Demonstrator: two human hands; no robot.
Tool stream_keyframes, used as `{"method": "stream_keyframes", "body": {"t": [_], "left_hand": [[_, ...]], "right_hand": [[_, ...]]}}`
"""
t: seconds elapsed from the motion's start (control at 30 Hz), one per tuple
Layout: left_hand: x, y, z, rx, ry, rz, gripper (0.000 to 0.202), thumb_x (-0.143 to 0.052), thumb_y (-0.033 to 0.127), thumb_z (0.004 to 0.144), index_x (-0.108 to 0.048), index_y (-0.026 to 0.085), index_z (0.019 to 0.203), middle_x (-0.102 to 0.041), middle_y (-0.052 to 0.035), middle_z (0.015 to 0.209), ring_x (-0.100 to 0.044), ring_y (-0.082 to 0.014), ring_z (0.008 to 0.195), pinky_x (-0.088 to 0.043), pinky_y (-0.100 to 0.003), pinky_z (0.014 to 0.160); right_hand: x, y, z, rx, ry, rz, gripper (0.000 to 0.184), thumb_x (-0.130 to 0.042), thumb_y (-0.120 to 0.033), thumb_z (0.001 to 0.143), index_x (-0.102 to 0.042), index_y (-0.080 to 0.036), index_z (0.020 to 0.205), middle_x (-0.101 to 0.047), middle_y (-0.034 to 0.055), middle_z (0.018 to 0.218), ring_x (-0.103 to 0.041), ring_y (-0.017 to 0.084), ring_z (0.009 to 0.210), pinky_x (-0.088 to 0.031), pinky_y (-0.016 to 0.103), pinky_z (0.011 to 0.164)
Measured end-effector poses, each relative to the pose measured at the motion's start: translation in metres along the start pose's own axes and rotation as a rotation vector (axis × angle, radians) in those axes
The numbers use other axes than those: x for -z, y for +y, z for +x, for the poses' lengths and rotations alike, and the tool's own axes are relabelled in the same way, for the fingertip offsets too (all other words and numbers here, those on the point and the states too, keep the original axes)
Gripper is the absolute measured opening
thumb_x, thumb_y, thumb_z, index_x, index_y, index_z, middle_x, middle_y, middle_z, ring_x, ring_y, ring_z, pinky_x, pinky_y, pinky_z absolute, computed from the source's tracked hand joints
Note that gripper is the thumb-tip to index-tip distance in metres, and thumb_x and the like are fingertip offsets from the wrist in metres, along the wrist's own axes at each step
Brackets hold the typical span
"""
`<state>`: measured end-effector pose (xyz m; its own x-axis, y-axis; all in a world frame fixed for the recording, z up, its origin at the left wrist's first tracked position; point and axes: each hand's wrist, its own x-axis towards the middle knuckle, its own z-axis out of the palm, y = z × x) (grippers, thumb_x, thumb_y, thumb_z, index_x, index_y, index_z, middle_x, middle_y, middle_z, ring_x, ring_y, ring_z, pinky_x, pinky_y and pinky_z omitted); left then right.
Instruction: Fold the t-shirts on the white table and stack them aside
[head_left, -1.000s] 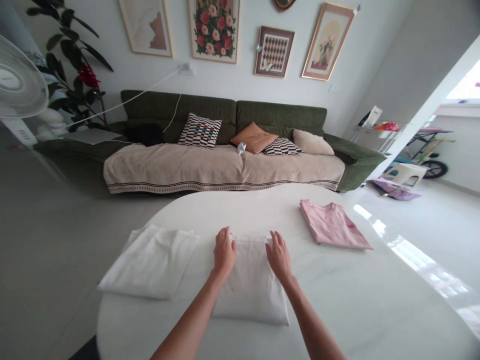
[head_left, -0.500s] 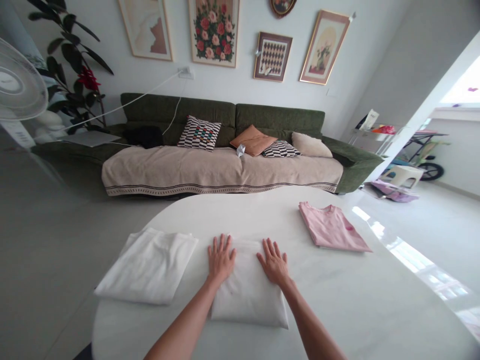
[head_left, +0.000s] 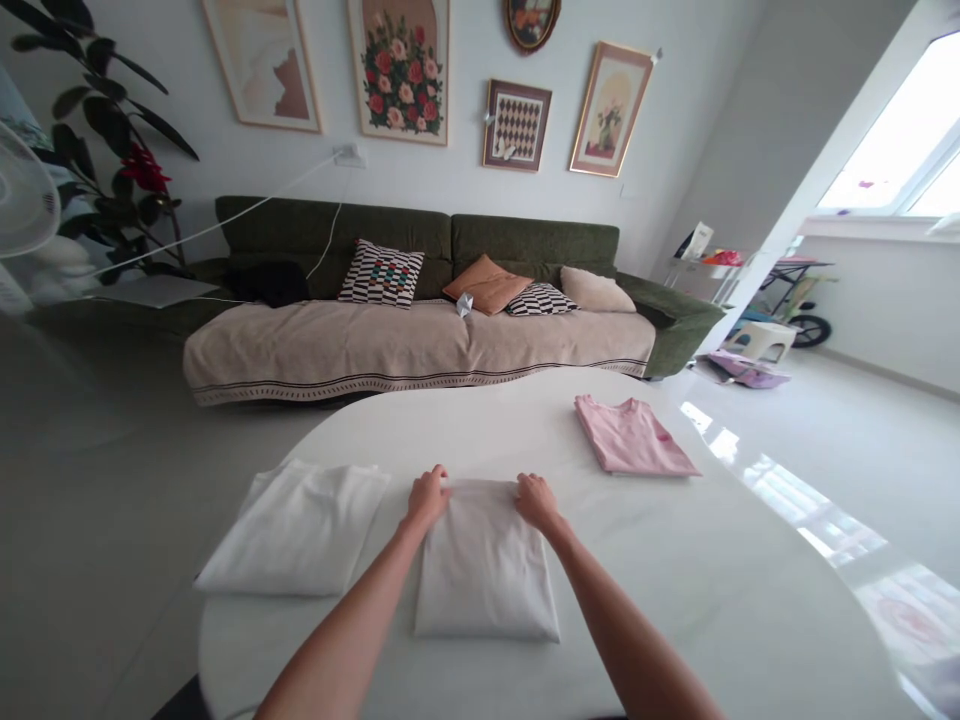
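Observation:
A folded white garment (head_left: 484, 565) lies in front of me on the round white table (head_left: 675, 600). My left hand (head_left: 427, 496) has its fingers curled onto the garment's far left corner. At the far right corner my right hand (head_left: 535, 499) does the same. Both hands appear to pinch the far edge of the cloth. To the left lies a second folded white garment (head_left: 296, 525), and a folded pink shirt (head_left: 630, 448) sits at the far right of the table.
Beyond the table stands a green sofa (head_left: 420, 290) with a beige cover and several cushions. A fan (head_left: 22, 200) and a tall plant (head_left: 112, 150) are at the left. Framed pictures hang on the wall. Shiny open floor lies to the right.
My hands went from lying flat and spread on the white garment to curled at its far corners. The view has shifted slightly to the right.

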<state>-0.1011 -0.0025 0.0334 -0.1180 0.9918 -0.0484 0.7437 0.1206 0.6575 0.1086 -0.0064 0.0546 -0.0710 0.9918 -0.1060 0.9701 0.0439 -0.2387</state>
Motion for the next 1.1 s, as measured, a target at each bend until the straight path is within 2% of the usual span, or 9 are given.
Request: {"method": "stream_keyframes", "body": {"t": [0.17, 0.27, 0.37, 0.5, 0.63, 0.7, 0.8, 0.93, 1.1], "left_hand": [[0.050, 0.030, -0.012, -0.020, -0.056, -0.213, 0.029, -0.059, 0.027, 0.066, -0.058, 0.012, 0.091, -0.062, -0.0002, 0.076, -0.057, -0.0144, 0.071, -0.041, -0.022, 0.063], [0.096, 0.057, -0.032, -0.188, -0.026, -0.380, 0.035, -0.060, 0.034, 0.066, -0.058, 0.015, 0.094, -0.062, 0.0019, 0.081, -0.056, -0.0123, 0.074, -0.040, -0.019, 0.066], [0.123, 0.073, -0.070, -0.402, 0.033, -0.508, 0.035, -0.062, 0.034, 0.065, -0.055, 0.017, 0.095, -0.060, 0.0025, 0.082, -0.055, -0.0107, 0.072, -0.040, -0.018, 0.066], [0.102, 0.058, -0.129, -0.505, 0.007, -0.346, 0.028, -0.056, 0.022, 0.069, -0.055, 0.019, 0.097, -0.062, 0.0004, 0.091, -0.056, -0.0120, 0.081, -0.041, -0.020, 0.073], [0.055, 0.022, -0.153, -0.435, -0.301, -0.041, 0.027, -0.058, 0.022, 0.067, -0.062, 0.021, 0.094, -0.065, -0.0023, 0.095, -0.058, -0.0160, 0.089, -0.041, -0.023, 0.080], [0.038, 0.015, -0.143, -0.420, -0.294, 0.043, 0.025, -0.052, 0.025, 0.073, -0.062, 0.020, 0.096, -0.064, -0.0040, 0.101, -0.056, -0.0162, 0.096, -0.039, -0.025, 0.086], [0.023, 0.023, -0.110, -0.375, -0.100, 0.181, 0.036, -0.037, 0.020, 0.081, -0.053, 0.023, 0.113, -0.048, -0.0041, 0.126, -0.039, -0.0164, 0.118, -0.029, -0.032, 0.099], [0.015, 0.032, -0.072, -0.290, -0.141, 0.297, 0.039, -0.038, 0.019, 0.081, -0.051, 0.030, 0.116, -0.043, -0.0024, 0.131, -0.032, -0.0238, 0.123, -0.018, -0.053, 0.100], [0.017, 0.012, -0.082, -0.285, -0.106, 0.360, 0.033, -0.039, 0.024, 0.082, -0.056, 0.031, 0.109, -0.054, -0.0055, 0.117, -0.043, -0.0280, 0.111, -0.001, -0.063, 0.097]], "right_hand": [[0.069, -0.001, -0.025, 0.137, 0.126, 0.092, 0.019, -0.050, -0.010, 0.066, -0.063, -0.014, 0.079, -0.060, 0.0069, 0.083, -0.055, 0.016, 0.080, -0.037, 0.022, 0.068], [0.121, 0.000, -0.048, 0.232, 0.263, 0.161, 0.022, -0.047, -0.014, 0.070, -0.059, -0.017, 0.088, -0.057, 0.0040, 0.088, -0.052, 0.014, 0.081, -0.036, 0.021, 0.071], [0.140, 0.008, -0.078, 0.370, 0.416, 0.270, 0.022, -0.045, -0.013, 0.070, -0.057, -0.018, 0.087, -0.055, 0.0024, 0.085, -0.050, 0.013, 0.078, -0.037, 0.022, 0.069], [0.097, 0.027, -0.112, 0.361, 0.424, 0.262, 0.030, -0.042, -0.004, 0.065, -0.056, -0.019, 0.087, -0.054, 0.0035, 0.084, -0.048, 0.016, 0.083, -0.037, 0.025, 0.072], [0.039, 0.033, -0.136, 0.252, 0.171, 0.109, 0.041, -0.045, 0.001, 0.061, -0.057, -0.021, 0.094, -0.055, 0.0065, 0.100, -0.045, 0.019, 0.099, -0.035, 0.030, 0.081], [0.019, 0.015, -0.147, 0.255, 0.152, 0.123, 0.040, -0.047, -0.001, 0.063, -0.057, -0.020, 0.097, -0.055, 0.0078, 0.103, -0.046, 0.020, 0.100, -0.036, 0.031, 0.082], [-0.005, -0.035, -0.160, 0.362, 0.144, 0.192, 0.030, -0.046, -0.012, 0.075, -0.056, -0.019, 0.102, -0.056, 0.0077, 0.103, -0.047, 0.019, 0.099, -0.036, 0.029, 0.085], [-0.035, -0.090, -0.166, 0.446, 0.039, 0.062, 0.035, -0.048, -0.023, 0.078, -0.049, -0.022, 0.112, -0.054, 0.0068, 0.112, -0.044, 0.022, 0.105, -0.033, 0.035, 0.090], [-0.035, -0.051, -0.156, 0.396, -0.044, -0.048, 0.026, -0.040, -0.010, 0.078, -0.057, -0.022, 0.093, -0.059, 0.0041, 0.098, -0.046, 0.018, 0.102, -0.021, 0.041, 0.098]]}}
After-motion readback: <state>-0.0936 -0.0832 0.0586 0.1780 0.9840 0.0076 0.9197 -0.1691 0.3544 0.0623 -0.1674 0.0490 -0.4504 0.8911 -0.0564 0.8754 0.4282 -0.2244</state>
